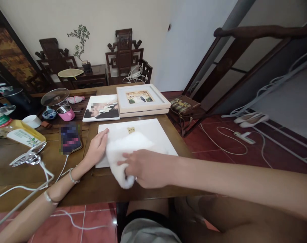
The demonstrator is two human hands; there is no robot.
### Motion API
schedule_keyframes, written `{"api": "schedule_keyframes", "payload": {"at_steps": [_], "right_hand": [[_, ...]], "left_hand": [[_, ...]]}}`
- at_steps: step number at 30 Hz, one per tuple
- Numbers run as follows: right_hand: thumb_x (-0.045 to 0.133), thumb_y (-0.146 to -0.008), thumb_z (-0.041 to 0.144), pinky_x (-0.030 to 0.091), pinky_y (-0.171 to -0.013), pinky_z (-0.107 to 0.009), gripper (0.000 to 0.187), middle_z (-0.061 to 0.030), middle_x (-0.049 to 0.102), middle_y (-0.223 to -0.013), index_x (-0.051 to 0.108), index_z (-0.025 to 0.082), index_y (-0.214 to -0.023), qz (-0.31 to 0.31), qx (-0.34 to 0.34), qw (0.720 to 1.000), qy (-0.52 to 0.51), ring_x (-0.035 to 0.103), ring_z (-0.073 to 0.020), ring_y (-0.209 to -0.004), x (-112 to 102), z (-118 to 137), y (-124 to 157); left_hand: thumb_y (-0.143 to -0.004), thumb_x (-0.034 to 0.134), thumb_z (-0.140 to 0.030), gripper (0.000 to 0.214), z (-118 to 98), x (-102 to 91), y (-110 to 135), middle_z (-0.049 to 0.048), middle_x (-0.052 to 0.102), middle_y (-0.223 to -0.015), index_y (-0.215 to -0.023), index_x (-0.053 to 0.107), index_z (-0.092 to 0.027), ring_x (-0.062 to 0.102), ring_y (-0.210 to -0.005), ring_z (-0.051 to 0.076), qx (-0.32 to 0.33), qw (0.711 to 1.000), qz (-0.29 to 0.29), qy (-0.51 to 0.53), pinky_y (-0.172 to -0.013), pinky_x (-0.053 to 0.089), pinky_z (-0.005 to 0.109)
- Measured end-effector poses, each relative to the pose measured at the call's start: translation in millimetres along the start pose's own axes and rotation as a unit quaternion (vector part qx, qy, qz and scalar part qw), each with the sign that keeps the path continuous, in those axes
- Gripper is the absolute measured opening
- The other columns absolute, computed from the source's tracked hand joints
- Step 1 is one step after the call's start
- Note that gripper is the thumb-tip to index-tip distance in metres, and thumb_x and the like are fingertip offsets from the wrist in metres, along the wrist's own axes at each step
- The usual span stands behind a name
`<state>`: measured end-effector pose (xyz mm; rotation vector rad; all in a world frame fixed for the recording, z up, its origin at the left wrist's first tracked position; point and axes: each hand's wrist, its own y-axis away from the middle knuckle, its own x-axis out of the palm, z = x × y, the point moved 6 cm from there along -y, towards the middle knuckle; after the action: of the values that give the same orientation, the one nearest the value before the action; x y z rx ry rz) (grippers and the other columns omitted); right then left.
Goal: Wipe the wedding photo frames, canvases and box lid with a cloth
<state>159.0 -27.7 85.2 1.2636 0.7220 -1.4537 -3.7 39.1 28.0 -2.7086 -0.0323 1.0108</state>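
Observation:
A white panel [155, 135] lies face down on the wooden table [97, 189], with a small metal hanger [131, 129] near its far edge. My left hand [97, 148] rests flat on the panel's left edge, fingers stretched out. My right hand [143, 168] presses a fluffy white cloth [125, 152] onto the near part of the panel, fingers closed on the cloth.
Beyond the panel lie a photo print [101, 108] and a stacked framed photo [140, 98]. A phone [70, 137] sits left of my left hand, with cables, a pink cup [65, 112], a clip [29, 156] and a yellow packet [24, 133] further left. A bag [185, 105] sits at the table's right edge.

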Motion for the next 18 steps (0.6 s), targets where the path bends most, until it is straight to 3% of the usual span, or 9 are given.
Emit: {"api": "schedule_keyframes", "payload": {"at_steps": [5,9,13,18], "right_hand": [[0.048,-0.078,0.006,0.046,-0.072,-0.031,0.040,-0.0158,0.066,-0.114,0.070,0.018,-0.110,-0.024,0.148,0.988,0.034,0.067,-0.0240,-0.087,-11.1,-59.6,-7.6],[0.045,-0.078,0.005,0.043,-0.073,-0.027,0.041,-0.0123,0.071,-0.101,0.070,0.015,-0.109,-0.078,0.164,0.983,-0.020,0.064,-0.0230,-0.092,-30.0,-91.9,-34.2],[0.044,-0.079,0.008,0.039,-0.071,-0.026,0.033,-0.0084,0.072,-0.099,0.071,0.014,-0.097,-0.092,0.115,0.987,-0.061,0.061,-0.0205,-0.088,-48.9,-91.6,-78.7],[0.044,-0.078,0.007,0.037,-0.071,-0.026,0.034,-0.0084,0.072,-0.102,0.072,0.015,-0.096,-0.094,0.080,0.991,-0.044,0.060,-0.0212,-0.091,-57.7,-69.4,-114.5]], "left_hand": [[-0.095,0.033,-0.030,0.047,13.2,16.1,6.1,0.0142,0.039,-0.152,-0.137,0.048,-0.016,0.031,-0.143,0.027,0.027,0.983,0.083,-0.159,-0.117,0.016,0.056],[-0.095,0.033,-0.026,0.047,11.0,19.2,11.0,0.0143,0.036,-0.153,-0.140,0.045,-0.018,0.026,-0.145,0.029,0.061,0.971,0.107,-0.207,-0.115,0.017,0.060],[-0.095,0.034,-0.023,0.046,5.3,15.5,11.3,0.0140,0.038,-0.151,-0.140,0.044,-0.019,0.032,-0.141,0.031,0.080,0.966,0.112,-0.221,-0.113,0.019,0.063],[-0.095,0.037,-0.022,0.039,-1.5,8.6,12.1,0.0160,0.052,-0.138,-0.129,0.054,-0.015,0.037,-0.137,0.030,0.144,0.958,0.090,-0.231,-0.116,0.022,0.055]]}}
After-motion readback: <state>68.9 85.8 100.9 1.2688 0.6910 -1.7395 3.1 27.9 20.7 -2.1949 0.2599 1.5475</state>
